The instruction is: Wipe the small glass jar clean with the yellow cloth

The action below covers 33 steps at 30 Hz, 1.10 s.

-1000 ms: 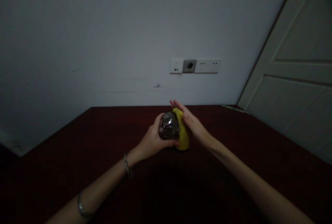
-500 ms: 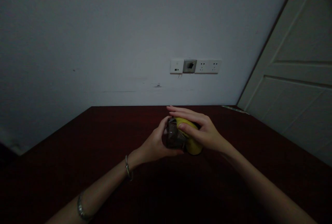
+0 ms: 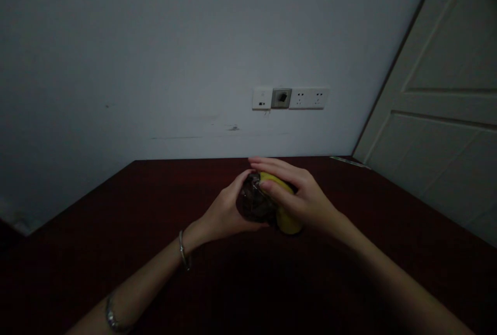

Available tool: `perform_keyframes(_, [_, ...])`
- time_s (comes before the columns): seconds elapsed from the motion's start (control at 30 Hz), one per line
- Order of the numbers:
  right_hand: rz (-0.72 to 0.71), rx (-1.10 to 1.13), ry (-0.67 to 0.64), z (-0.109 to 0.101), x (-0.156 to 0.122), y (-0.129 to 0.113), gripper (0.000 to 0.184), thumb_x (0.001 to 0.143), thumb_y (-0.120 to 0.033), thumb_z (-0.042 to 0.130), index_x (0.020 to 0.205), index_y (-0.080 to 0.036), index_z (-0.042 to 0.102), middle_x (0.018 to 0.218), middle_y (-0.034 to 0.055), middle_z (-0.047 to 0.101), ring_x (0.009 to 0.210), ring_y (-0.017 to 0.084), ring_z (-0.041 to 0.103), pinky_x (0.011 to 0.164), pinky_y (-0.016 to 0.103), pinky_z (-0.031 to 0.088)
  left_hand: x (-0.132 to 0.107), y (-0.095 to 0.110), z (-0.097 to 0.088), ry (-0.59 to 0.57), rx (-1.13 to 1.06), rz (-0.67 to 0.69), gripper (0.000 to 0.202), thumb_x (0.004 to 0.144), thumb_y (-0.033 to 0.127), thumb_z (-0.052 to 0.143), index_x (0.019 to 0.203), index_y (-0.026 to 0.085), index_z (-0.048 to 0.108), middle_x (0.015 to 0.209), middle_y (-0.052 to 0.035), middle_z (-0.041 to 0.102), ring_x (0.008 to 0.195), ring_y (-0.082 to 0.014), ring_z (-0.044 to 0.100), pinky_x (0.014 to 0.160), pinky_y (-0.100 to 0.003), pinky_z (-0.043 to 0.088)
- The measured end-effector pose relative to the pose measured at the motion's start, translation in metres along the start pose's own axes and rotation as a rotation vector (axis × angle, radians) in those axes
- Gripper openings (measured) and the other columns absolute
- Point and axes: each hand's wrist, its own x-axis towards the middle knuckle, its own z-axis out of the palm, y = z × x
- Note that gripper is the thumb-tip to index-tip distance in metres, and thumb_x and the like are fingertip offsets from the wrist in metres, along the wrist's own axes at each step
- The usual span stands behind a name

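Held up over the table in front of me is a dark, shiny, see-through vessel (image 3: 254, 201) like a glass or jar, its rounded end turned left. My left hand (image 3: 225, 210) is curved around that end, thumb below and fingers partly hidden behind it. A yellow piece (image 3: 288, 220) presses against the vessel's right side; in this dim light I cannot tell whether it is a cloth, a sponge or a lid. My right hand (image 3: 301, 190) is closed over the yellow piece, thumb on the near side and fingers reaching across the top.
A dark red table (image 3: 163, 190) spreads under both hands up to a pale wall (image 3: 155, 55). Wall sockets (image 3: 308, 98) sit above the back edge. A panelled door (image 3: 438, 102) stands at the right, near a thin strip (image 3: 349, 161) on the table's back corner.
The vessel has turned, showing more of its rounded end, and shifted slightly left with my left hand. My right hand stays on the yellow piece. The view has shifted slightly.
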Motion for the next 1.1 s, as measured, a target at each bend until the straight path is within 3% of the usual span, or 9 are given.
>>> perform_keyframes(0.1, [-0.148, -0.072, -0.088, -0.001, -0.003, -0.003, 0.039, 0.085, -0.023, 0.053, 0.124, -0.020, 0.052, 0.130, 0.0080, 0.053, 0.128, 0.022, 0.041, 0.106, 0.044, 0.037, 0.000, 0.002, 0.000, -0.002, 0.026, -0.042, 0.093, 0.052, 0.035, 0.079, 0.131, 0.018, 0.031, 0.119, -0.0122, 0.055, 0.103, -0.0288, 0.058, 0.085, -0.042, 0.051])
perform_keyframes(0.17, [-0.166, -0.072, -0.117, -0.002, -0.003, -0.002, 0.040, 0.086, -0.022, 0.052, 0.125, -0.019, 0.051, 0.131, 0.0083, 0.053, 0.129, 0.021, 0.040, 0.107, 0.043, 0.036, 0.000, 0.003, -0.001, -0.011, 0.022, -0.048, 0.091, 0.053, 0.035, 0.079, 0.129, 0.018, 0.032, 0.116, -0.0118, 0.057, 0.100, -0.0278, 0.060, 0.081, -0.041, 0.052])
perform_keyframes(0.33, [-0.020, 0.018, -0.031, -0.004, 0.002, 0.005, 0.033, 0.088, -0.023, 0.049, 0.120, -0.024, 0.056, 0.125, 0.0039, 0.058, 0.118, 0.017, 0.052, 0.102, 0.040, 0.042, 0.000, 0.006, -0.003, 0.008, 0.030, 0.043, 0.092, 0.052, 0.034, 0.079, 0.128, 0.015, 0.033, 0.122, -0.0154, 0.053, 0.111, -0.0303, 0.054, 0.090, -0.043, 0.049])
perform_keyframes(0.47, [0.087, 0.016, -0.040, -0.006, 0.003, 0.004, 0.030, 0.089, -0.026, 0.048, 0.116, -0.026, 0.059, 0.118, 0.0029, 0.063, 0.111, 0.017, 0.057, 0.098, 0.038, 0.047, 0.001, 0.006, -0.003, 0.019, 0.036, 0.086, 0.089, 0.050, 0.034, 0.080, 0.125, 0.015, 0.037, 0.118, -0.0151, 0.056, 0.107, -0.0295, 0.057, 0.089, -0.042, 0.050])
perform_keyframes(0.6, [-0.081, -0.107, -0.032, -0.006, -0.002, -0.002, 0.035, 0.089, -0.024, 0.046, 0.124, -0.021, 0.052, 0.126, 0.0077, 0.057, 0.119, 0.019, 0.051, 0.102, 0.041, 0.043, 0.000, 0.005, -0.003, 0.045, 0.059, 0.063, 0.090, 0.049, 0.036, 0.080, 0.126, 0.016, 0.037, 0.114, -0.0125, 0.058, 0.100, -0.0270, 0.060, 0.082, -0.039, 0.052])
perform_keyframes(0.7, [-0.249, -0.210, -0.114, -0.006, -0.007, -0.008, 0.041, 0.089, -0.023, 0.046, 0.129, -0.014, 0.046, 0.132, 0.0120, 0.051, 0.129, 0.022, 0.039, 0.106, 0.044, 0.037, 0.000, 0.005, -0.002, 0.049, 0.074, 0.021, 0.090, 0.048, 0.036, 0.080, 0.124, 0.016, 0.037, 0.100, -0.0077, 0.063, 0.082, -0.0216, 0.063, 0.068, -0.033, 0.054])
perform_keyframes(0.83, [-0.309, -0.241, -0.151, -0.005, -0.007, -0.010, 0.041, 0.090, -0.022, 0.044, 0.131, -0.015, 0.044, 0.133, 0.0110, 0.050, 0.132, 0.023, 0.033, 0.107, 0.047, 0.036, 0.000, 0.007, -0.002, 0.052, 0.073, 0.000, 0.087, 0.048, 0.036, 0.079, 0.121, 0.014, 0.038, 0.090, -0.0053, 0.064, 0.071, -0.0182, 0.063, 0.059, -0.029, 0.053])
perform_keyframes(0.93, [-0.209, -0.164, -0.049, 0.000, -0.006, -0.005, 0.037, 0.091, -0.021, 0.041, 0.127, -0.017, 0.048, 0.131, 0.0094, 0.052, 0.128, 0.021, 0.041, 0.106, 0.046, 0.037, 0.000, 0.009, -0.002, 0.078, 0.090, 0.017, 0.087, 0.049, 0.034, 0.079, 0.123, 0.015, 0.037, 0.104, -0.0106, 0.061, 0.086, -0.0233, 0.063, 0.071, -0.034, 0.054])
perform_keyframes(1.1, [0.147, -0.017, 0.152, 0.014, -0.003, 0.003, 0.031, 0.092, -0.027, 0.040, 0.112, -0.018, 0.061, 0.115, 0.0077, 0.064, 0.109, 0.018, 0.058, 0.097, 0.038, 0.047, -0.001, 0.007, -0.004, 0.024, 0.090, 0.038, 0.084, 0.050, 0.031, 0.078, 0.122, 0.018, 0.037, 0.113, -0.0108, 0.058, 0.097, -0.0245, 0.061, 0.081, -0.037, 0.052])
